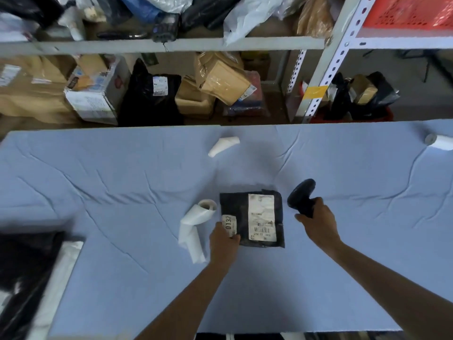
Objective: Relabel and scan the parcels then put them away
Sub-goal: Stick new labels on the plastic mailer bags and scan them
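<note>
1. Black parcel lies flat on the blue-covered table, mid-table, with a big white shipping label facing up.
2. Left hand grips the parcel's near-left corner, with the thumb over a small label reading "0132".
3. Right hand is wrapped around the handle of a dark scanner - just right of the parcel, head tilted toward it.
4. A curled white label strip sits just left of the parcel, touching its edge.
5. Further back is a smaller paper curl, and a white roll lies at the far right edge.
6. Behind the table - shelving packed with boxes and bags.
</note>
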`<state>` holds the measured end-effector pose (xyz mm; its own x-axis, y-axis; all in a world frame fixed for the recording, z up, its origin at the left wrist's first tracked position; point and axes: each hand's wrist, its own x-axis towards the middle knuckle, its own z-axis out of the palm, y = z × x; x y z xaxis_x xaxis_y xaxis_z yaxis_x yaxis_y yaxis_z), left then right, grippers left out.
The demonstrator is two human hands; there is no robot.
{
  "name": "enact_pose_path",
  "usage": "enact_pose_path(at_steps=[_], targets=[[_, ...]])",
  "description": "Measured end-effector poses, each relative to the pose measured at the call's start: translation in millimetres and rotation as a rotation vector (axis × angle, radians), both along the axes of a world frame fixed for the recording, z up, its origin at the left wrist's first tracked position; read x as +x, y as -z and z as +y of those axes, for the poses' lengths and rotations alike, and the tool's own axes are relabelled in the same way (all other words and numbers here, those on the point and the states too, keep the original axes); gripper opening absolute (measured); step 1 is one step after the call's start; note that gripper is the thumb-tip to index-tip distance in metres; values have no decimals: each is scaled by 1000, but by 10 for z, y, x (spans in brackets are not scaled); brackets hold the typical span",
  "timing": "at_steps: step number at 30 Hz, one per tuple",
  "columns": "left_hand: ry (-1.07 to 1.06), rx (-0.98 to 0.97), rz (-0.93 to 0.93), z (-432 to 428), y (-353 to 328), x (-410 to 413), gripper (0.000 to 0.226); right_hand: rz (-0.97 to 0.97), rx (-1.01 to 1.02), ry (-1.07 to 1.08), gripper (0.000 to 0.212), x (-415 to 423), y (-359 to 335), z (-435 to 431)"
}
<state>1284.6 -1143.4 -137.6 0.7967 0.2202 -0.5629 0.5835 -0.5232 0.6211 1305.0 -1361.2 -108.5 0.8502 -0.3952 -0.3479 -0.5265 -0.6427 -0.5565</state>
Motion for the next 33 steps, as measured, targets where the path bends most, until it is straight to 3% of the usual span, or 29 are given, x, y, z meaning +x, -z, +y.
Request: enact_pose_path(at_steps=[6, 11, 14, 19, 23, 25, 27, 29, 31, 33], targets=[[179, 269, -55, 85, -132, -71, 40, 18, -137, -82, 42, 52, 150, -38], [112, 379, -302, 335, -362, 195, 30, 70, -163, -111, 47, 63, 213, -14], [261, 597, -464, 453, -344, 455, 32, 77, -178, -94, 47, 29, 265, 19], [526, 825, -180, 534, -200, 610, 71, 106, -267, -106, 53, 9, 298, 60], [597, 884, -170, 497, -181, 617, 74, 137, -280, -116, 53, 22, 316, 72], [646, 916, -159, 508, -200, 627, 63, 175, -262, -95, 55, 18, 284, 105], [645, 881, -168, 538, -247, 634, 45, 153, -296, -62, 62, 1, 210, 175], [625, 770, -267, 570, -321, 632, 36, -19, -335, -83, 69, -37, 106, 277], [578, 519, -457, 602, -451, 619, 33, -223, -242, -207, 67, -56, -51, 439], [511, 160, -559, 605, -689, 604, 35, -281, 36, -284, 54, -11, -290, 672]])
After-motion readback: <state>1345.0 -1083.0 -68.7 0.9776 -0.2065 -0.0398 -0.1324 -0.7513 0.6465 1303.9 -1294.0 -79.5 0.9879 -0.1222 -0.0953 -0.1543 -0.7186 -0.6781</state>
